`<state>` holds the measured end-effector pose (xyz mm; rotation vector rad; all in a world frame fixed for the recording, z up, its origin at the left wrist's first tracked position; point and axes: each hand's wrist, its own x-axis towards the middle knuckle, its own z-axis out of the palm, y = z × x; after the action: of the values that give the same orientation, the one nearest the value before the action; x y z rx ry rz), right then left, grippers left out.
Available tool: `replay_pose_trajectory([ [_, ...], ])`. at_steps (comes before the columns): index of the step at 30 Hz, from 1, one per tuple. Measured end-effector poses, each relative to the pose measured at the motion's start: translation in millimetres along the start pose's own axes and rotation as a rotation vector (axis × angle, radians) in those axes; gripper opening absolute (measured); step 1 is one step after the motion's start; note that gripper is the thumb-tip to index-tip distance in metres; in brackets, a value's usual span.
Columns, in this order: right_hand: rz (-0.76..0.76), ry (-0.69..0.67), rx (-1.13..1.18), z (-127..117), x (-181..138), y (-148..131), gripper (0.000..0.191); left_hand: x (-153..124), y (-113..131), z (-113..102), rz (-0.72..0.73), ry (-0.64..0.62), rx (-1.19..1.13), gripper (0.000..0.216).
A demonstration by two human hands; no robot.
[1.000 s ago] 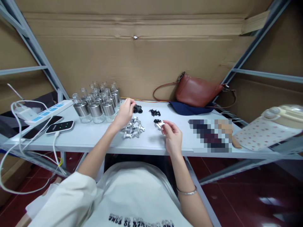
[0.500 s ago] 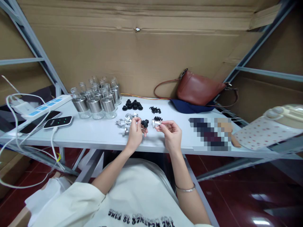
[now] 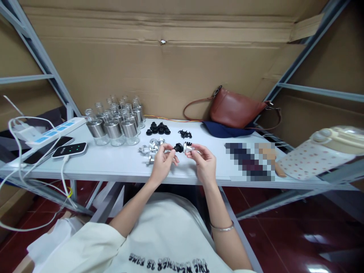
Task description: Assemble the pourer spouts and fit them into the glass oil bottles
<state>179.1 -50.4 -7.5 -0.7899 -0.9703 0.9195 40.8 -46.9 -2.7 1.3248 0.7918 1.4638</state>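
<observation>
Head view: left hand pinches black piece, right hand silver piece (ends close together).

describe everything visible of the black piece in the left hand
The black piece is small, rounded and ridged, apparently plastic or rubber. Pinched at one end by the left hand, it lies roughly sideways above the table, facing the silvery fitting in the right hand; whether they touch is unclear.

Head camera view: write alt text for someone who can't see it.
A person's left hand holds a black stopper close to a silvery fitting in the right hand, over a white table. Metal-sleeved glass bottles stand at left; a brown leather handbag lies back right.
</observation>
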Motion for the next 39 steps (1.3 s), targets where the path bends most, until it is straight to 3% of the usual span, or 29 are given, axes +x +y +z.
replay_pose_trajectory([
  [5,0.011,-0.002,-0.012,-0.6,-0.8,-0.6,0.02,1.2,-2.3,0.1,-0.006,-0.004,-0.038,0.035],
  [13,0.011,-0.019,0.0,-1.5,0.9,0.9,0.02,2.2,-3.0,-2.7,-0.049,-0.053,-0.009,0.026],
  [20,-0.061,0.045,-0.108,-1.5,0.8,1.5,0.018,0.4,1.2,-1.9,-0.049,-0.041,0.011,0.024],
  [27,-0.04,-0.027,-0.072,-2.5,1.3,0.7,0.015,0.0,3.5,-0.9,-0.09,0.005,-0.008,0.022],
  [39,-0.005,-0.009,-0.072,-3.7,2.9,-2.7,0.021,-2.2,1.3,1.2,0.042,0.004,0.098,0.015],
])
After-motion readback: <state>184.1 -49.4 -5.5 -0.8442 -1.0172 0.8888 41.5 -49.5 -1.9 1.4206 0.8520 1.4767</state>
